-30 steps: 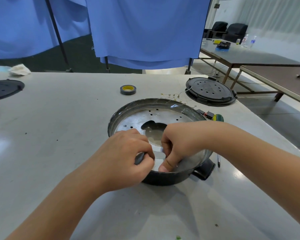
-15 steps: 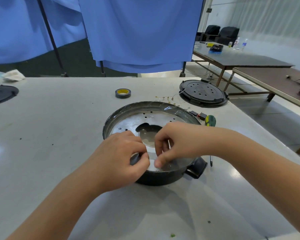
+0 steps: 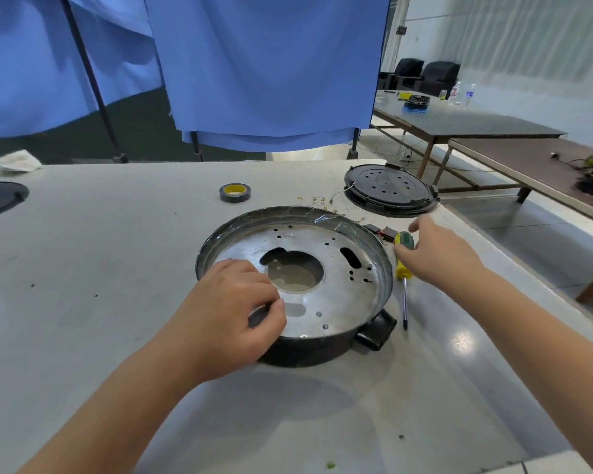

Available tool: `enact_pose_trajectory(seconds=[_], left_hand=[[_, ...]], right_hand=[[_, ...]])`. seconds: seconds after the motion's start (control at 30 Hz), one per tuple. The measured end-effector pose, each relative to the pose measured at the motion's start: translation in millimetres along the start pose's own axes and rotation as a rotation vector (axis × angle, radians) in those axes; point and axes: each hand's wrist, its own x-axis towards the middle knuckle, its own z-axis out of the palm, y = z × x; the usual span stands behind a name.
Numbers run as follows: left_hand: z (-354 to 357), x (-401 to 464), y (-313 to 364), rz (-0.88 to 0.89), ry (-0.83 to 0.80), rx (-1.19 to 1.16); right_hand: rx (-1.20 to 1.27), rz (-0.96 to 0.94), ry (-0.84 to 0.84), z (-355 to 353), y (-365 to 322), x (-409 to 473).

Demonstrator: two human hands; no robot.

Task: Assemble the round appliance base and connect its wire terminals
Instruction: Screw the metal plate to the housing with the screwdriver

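Curled over the near-left rim, the left hand (image 3: 233,313) has its fingers pressed together on the round black appliance base with the perforated silver metal plate inside (image 3: 329,268); what, if anything, sits between thumb and fingertips cannot be told. That base lies open side up near the middle of the pale grey worktop (image 3: 100,268), toward its right edge, with its stubby black handle (image 3: 374,331) pointing to the near right. Spread loosely, the right hand (image 3: 435,258) hovers just beyond the base's right rim, fingertips at the green cap of the yellow-and-green-handled screwdriver (image 3: 404,268). It holds nothing. That tool lies flat beside the base, long axis running from far to near, its thin shaft tip pointing toward the near edge. Small dark connector parts (image 3: 380,230) and a string of thin wire terminals (image 3: 322,203) lie just behind the base. Farther back sit a black perforated round cover (image 3: 391,189) and a roll of black tape with a yellow core (image 3: 235,193).
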Motion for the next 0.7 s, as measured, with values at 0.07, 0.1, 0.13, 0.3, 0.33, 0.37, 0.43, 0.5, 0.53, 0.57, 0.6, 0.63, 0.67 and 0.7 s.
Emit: enact_pose_trajectory(seconds=[0.07, 0.1, 0.13, 0.3, 0.33, 0.37, 0.43, 0.5, 0.53, 0.57, 0.6, 0.63, 0.67, 0.7], left_hand=[[0, 0, -1, 0.000, -0.002, -0.006], [0, 0, -1, 0.000, -0.004, -0.007], [0, 0, -1, 0.000, -0.006, -0.007], [0, 0, 0, 0.000, -0.005, -0.025], [0, 0, 0, -0.001, -0.005, -0.030], [0, 0, 0, -0.003, -0.006, -0.034], [-1, 1, 1, -0.011, -0.009, -0.042], [-1, 0, 2, -0.018, -0.015, -0.046], [-1, 1, 1, -0.020, -0.018, -0.044], [-1, 1, 1, -0.023, -0.021, -0.043], [-1, 1, 1, -0.025, -0.024, -0.044], [-1, 1, 1, -0.027, -0.027, -0.046], [-1, 1, 2, -0.030, -0.029, -0.051], [-1, 1, 2, -0.034, -0.030, -0.055]], right_hand=[[-0.058, 0.049, -0.065, 7, 3, 0], [-0.063, 0.067, -0.097, 10, 3, 0], [-0.054, 0.083, -0.124, 12, 2, 1], [0.079, 0.146, -0.151, 16, -4, 5], [0.099, 0.160, -0.158, 17, -4, 6], [0.125, 0.175, -0.163, 17, -4, 7], [0.194, 0.200, -0.164, 15, -3, 10], [0.299, 0.207, -0.122, 8, -1, 11], [0.374, 0.204, -0.083, 4, 0, 12], [0.464, 0.201, -0.041, -2, 0, 13], [0.563, 0.199, 0.003, -9, -1, 13], [0.660, 0.195, 0.044, -17, -4, 14], [0.750, 0.191, 0.077, -26, -9, 15], [0.834, 0.188, 0.094, -34, -16, 14]])
